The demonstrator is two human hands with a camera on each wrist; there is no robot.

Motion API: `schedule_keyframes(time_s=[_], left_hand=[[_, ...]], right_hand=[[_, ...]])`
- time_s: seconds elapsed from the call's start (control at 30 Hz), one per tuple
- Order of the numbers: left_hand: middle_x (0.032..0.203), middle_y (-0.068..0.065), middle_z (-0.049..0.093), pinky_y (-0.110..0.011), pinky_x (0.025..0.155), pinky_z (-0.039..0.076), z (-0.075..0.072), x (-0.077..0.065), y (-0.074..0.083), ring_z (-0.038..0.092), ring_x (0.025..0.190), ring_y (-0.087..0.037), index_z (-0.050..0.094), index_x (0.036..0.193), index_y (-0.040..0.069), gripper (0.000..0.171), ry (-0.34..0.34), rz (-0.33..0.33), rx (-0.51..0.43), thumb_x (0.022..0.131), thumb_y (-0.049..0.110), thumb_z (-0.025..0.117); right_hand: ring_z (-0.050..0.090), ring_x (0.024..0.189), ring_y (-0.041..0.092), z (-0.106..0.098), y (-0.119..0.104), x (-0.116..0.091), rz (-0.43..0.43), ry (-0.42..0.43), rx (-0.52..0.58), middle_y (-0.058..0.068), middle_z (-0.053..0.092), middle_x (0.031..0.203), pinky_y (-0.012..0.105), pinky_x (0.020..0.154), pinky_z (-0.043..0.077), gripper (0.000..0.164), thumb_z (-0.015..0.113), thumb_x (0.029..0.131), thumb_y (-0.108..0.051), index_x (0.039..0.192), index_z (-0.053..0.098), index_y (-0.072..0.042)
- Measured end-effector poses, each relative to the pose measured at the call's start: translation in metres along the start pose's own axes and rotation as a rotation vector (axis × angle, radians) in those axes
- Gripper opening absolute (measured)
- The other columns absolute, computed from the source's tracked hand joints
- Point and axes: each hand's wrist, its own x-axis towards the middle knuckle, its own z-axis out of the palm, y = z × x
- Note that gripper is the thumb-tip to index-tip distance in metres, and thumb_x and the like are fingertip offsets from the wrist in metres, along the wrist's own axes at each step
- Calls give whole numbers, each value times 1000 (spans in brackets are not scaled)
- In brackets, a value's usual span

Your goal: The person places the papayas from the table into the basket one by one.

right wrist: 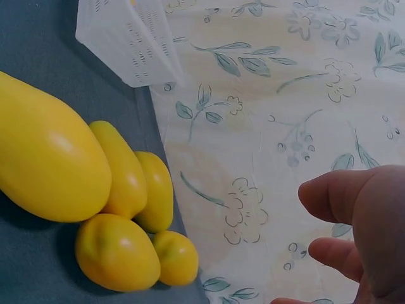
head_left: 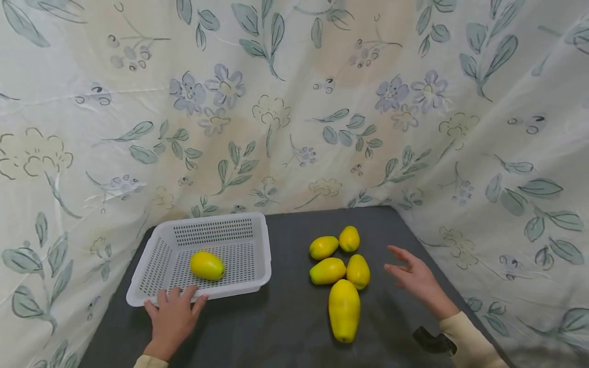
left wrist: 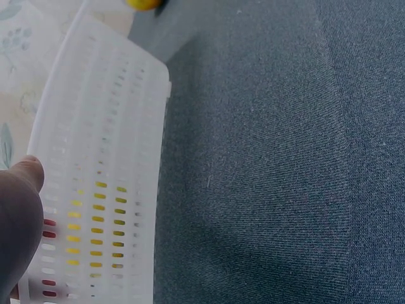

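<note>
My left hand [head_left: 173,318] holds the near rim of a white plastic basket [head_left: 264,250], its fingers over the edge and the thumb on the outer side. Through the basket's slots, fingers show red and a fruit shows yellow in the left wrist view. One yellow mango-like fruit [head_left: 207,266] lies inside on the basket floor. My right hand [head_left: 420,282] hovers over the right of the table with fingers apart, nothing in it. To its left lie several small yellow fruits [head_left: 327,271] in a cluster, with a larger, longer papaya-like fruit [head_left: 344,311] in front of them.
A dark grey cloth covers the table [head_left: 290,317]. Floral fabric [head_left: 294,112] hangs behind and along both sides, close to the table's edges. A dark strap [head_left: 432,341] is at the right wrist, by a cream sleeve.
</note>
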Motion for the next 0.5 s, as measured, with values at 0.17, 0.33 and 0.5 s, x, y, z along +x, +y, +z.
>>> schedule_keyframes(time_s=[0.17, 0.33, 0.5], left_hand=[[110, -31, 56, -80, 92, 11, -2, -1, 0, 33, 115, -59, 62, 119, 6, 49, 12, 20, -9, 89, 45, 66], [113, -33, 55, -80, 93, 9, -3, -2, 1, 31, 118, -61, 63, 119, 5, 50, 5, 14, -13, 89, 46, 66], [113, -33, 54, -81, 95, 8, 0, -3, 0, 32, 118, -60, 63, 118, 7, 48, 24, 10, -14, 89, 45, 67]], right_hand=[[52, 127, 42, 7, 3, -1, 4, -8, -4, 29, 23, 155, 41, 82, 57, 71, 57, 96, -44, 154, 27, -15], [53, 126, 42, 22, 4, 1, -4, -3, -11, 30, 25, 154, 40, 80, 57, 68, 58, 96, -40, 152, 30, -13], [56, 123, 41, 43, 5, 2, -2, -5, -20, 30, 27, 153, 43, 81, 56, 62, 59, 97, -30, 150, 34, -11]])
